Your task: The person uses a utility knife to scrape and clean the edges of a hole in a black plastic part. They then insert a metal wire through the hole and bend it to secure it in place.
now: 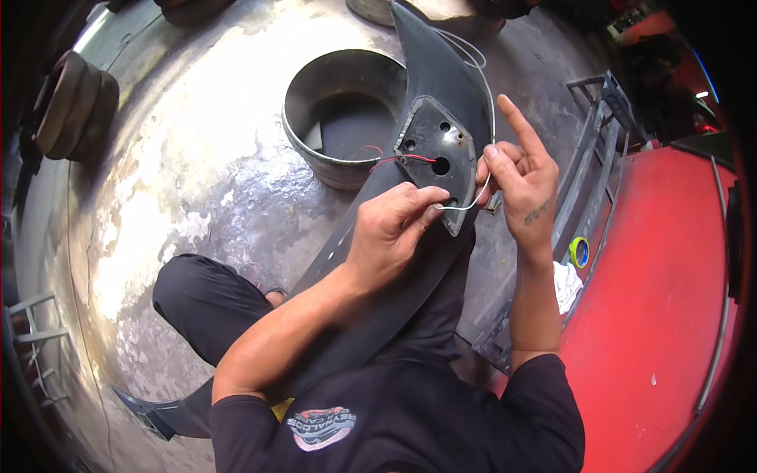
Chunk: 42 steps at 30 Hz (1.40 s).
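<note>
A long, curved dark grey panel (pixel 443 67), which looks like a car spoiler, lies slantwise across my lap. Its raised mounting pad (pixel 426 132) has several round holes and a grey strip round its edge. From the largest hole comes a thin red wire (pixel 406 157) with a dark one beside it. My left hand (pixel 388 229) pinches one end of a thin white wire (pixel 494 118) just over the pad's near end. Farther along, my right hand (pixel 524 177) grips the same wire between thumb and bent fingers, its index finger pointing up. The wire loops on toward the panel's far end.
Beyond the panel stands a round metal drum (pixel 335 167). To the right are a grey metal frame (pixel 572 197), a yellow-green tape roll (pixel 579 252), a white cloth (pixel 566 285) and a large red panel (pixel 654 315). Stacked tires (pixel 79 110) stand far left.
</note>
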Motion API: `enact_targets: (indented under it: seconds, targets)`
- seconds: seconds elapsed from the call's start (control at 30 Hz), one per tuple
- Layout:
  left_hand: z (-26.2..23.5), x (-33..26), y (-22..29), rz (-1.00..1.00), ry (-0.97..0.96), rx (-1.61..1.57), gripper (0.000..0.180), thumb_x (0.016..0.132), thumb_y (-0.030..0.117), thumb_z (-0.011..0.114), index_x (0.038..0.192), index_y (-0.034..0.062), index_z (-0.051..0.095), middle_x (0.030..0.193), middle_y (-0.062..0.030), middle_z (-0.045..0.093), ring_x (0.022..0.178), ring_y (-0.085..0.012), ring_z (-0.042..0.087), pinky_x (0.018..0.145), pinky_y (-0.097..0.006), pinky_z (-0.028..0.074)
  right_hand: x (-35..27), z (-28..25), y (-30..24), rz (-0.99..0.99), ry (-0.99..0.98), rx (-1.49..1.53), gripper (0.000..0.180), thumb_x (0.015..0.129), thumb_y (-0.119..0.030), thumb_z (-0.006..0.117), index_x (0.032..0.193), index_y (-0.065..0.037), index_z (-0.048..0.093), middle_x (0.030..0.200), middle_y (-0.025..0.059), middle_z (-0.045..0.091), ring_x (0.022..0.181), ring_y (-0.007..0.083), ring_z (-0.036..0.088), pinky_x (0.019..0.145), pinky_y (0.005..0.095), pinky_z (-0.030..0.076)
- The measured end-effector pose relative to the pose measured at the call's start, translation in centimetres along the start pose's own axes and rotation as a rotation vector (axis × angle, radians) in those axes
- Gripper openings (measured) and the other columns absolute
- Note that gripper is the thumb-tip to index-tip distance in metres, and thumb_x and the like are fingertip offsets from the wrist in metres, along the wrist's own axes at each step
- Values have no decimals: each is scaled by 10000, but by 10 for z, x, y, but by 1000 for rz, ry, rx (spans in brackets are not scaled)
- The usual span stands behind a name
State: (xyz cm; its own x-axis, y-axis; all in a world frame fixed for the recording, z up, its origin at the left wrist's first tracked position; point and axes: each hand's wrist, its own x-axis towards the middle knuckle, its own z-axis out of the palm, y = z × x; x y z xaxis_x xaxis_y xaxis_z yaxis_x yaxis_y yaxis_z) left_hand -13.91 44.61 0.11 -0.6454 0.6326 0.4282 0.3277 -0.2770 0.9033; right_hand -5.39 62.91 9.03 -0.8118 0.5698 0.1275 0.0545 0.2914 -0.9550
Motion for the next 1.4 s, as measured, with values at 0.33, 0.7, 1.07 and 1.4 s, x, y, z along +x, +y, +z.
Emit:
enact_targets:
  seconds: [0.33,0.7,1.07,1.4]
  targets:
    - [5,-1,-1,206,158,266,400,854,-121,767,1204,65,822,948,-89,666,917,-247,653,837,-360,529,-27,-32,-12,-589,-189,-805,277,858,-218,888,1039,-44,771,940,117,652,902,313,677,747,419,559]
    - [4,6,-3,342,120,129,420,876,-195,573,1193,40,718,1166,-134,769,1312,-384,702,1325,-625,245,-38,-27,-19,-853,-273,-741,202,852,-189,832,1000,-83,745,946,87,639,910,273,672,766,426,553]
    - [11,5,5,356,120,253,260,953,-121,614,1158,13,703,1128,-128,760,1256,-377,700,1235,-562,387,-54,-21,-16,-842,-197,-719,538,858,11,733,1388,-73,765,736,41,605,633,202,634,560,364,529]
    - [1,7,8,409,79,348,257,862,-84,651,1089,21,709,1052,-106,755,1282,-400,728,1273,-650,301,-73,2,1,-744,-123,-529,371,936,-58,802,1307,-69,792,721,65,641,603,219,666,547,378,517]
